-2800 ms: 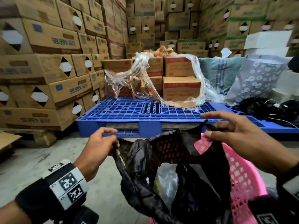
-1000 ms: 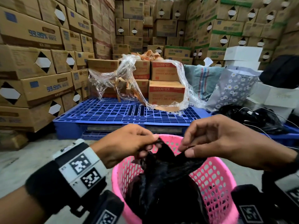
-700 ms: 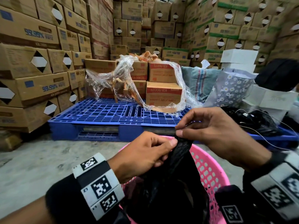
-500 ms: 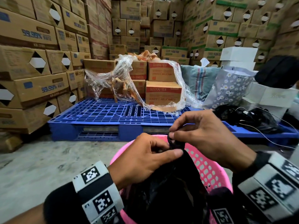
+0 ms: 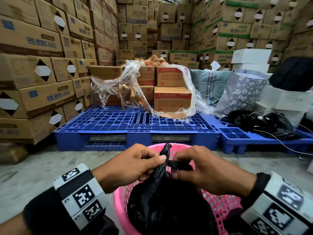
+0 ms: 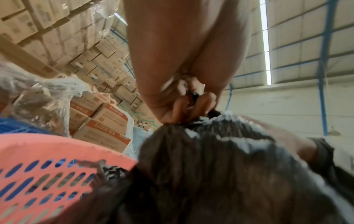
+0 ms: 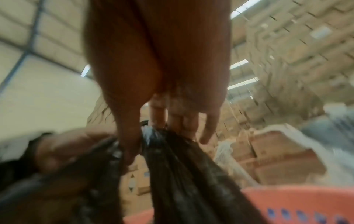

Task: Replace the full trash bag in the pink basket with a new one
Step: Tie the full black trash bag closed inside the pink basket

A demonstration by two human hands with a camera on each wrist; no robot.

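A full black trash bag (image 5: 162, 197) sits inside the pink perforated basket (image 5: 218, 202) at the bottom centre of the head view. Its gathered top is twisted into strands above the basket. My left hand (image 5: 135, 165) pinches one strand, whose tip sticks up between the hands. My right hand (image 5: 199, 168) grips the other strand close beside it. In the left wrist view my left hand (image 6: 191, 109) has its fingers curled on the bag (image 6: 220, 174) neck over the basket (image 6: 47, 174) rim. In the right wrist view my right hand (image 7: 153, 128) pinches the bag (image 7: 182, 174).
A blue plastic pallet (image 5: 135, 128) lies just beyond the basket, carrying boxes under loose clear wrap (image 5: 135, 85). Cardboard boxes (image 5: 33, 73) are stacked high at left and behind. Black bags and white cables (image 5: 264, 124) lie on a second pallet at right. Concrete floor (image 5: 42, 170) spreads to the left.
The bag's mouth, held wide open at first, has been gathered shut. Both hands have come together over the basket and now hold twisted strands of the bag top.
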